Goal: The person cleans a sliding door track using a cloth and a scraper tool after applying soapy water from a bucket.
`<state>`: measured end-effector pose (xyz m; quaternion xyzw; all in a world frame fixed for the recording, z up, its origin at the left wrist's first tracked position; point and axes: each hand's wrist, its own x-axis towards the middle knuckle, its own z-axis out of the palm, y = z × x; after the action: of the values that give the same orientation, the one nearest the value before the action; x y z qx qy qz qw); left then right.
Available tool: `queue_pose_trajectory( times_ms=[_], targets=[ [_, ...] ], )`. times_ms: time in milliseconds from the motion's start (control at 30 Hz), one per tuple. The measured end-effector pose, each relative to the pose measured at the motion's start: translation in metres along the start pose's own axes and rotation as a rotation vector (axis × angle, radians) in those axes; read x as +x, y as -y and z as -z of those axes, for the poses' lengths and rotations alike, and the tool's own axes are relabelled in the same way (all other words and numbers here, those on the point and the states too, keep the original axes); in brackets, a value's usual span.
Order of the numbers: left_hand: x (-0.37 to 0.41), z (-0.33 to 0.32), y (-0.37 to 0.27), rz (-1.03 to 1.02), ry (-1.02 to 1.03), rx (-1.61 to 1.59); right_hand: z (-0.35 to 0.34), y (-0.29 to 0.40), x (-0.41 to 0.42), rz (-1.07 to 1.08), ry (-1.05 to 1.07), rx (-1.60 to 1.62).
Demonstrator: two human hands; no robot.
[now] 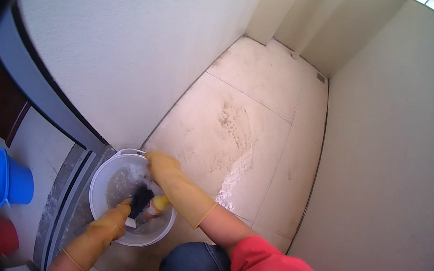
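A white plastic bucket (96, 185) with soapy-looking water stands on the floor beside the door sill. My left hand (109, 222), in a yellow rubber glove, is over its near left side, its fingers on a dark cloth or brush-like item (141, 201) in the bucket. A small white piece (131, 223) shows below those fingers. My right hand (161, 167), gloved too, grips the bucket's far rim by the handle. A bottle with a yellow top (160, 203) leans inside the bucket, partly under the right forearm.
A blue bucket (20, 183) and a red basin or bucket (2, 234) stand beyond the metal door track (69, 198) at left. Walls flank the tiled floor (264, 150), which bears dirt marks and a wet streak. A small drain (320, 78) lies in the far corner.
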<state>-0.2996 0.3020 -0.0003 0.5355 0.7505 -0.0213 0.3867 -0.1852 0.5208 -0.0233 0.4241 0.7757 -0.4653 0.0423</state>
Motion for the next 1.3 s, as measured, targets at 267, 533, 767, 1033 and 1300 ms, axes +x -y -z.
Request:
queue_pose_trajectory(
  times_ms=[267,533,767,1033,1300],
  targets=[
    [0.012,0.078,-0.004,-0.096,-0.212,-0.454,0.042,-0.012,0.047,0.495,-0.449,-0.37],
    [0.03,0.097,-0.008,0.219,-0.249,-0.546,0.005,0.0,0.021,0.069,-0.074,-0.117],
    [0.026,0.029,0.012,-0.325,-0.173,0.442,-0.007,0.035,-0.008,0.08,-0.157,-0.151],
    [-0.013,0.035,0.104,-0.113,-0.446,-0.698,-0.019,0.002,0.02,0.046,-0.19,-0.266],
    [-0.051,-0.032,0.301,0.477,-0.826,-1.494,-0.011,-0.036,0.039,0.005,-0.172,-0.072]
  ],
)
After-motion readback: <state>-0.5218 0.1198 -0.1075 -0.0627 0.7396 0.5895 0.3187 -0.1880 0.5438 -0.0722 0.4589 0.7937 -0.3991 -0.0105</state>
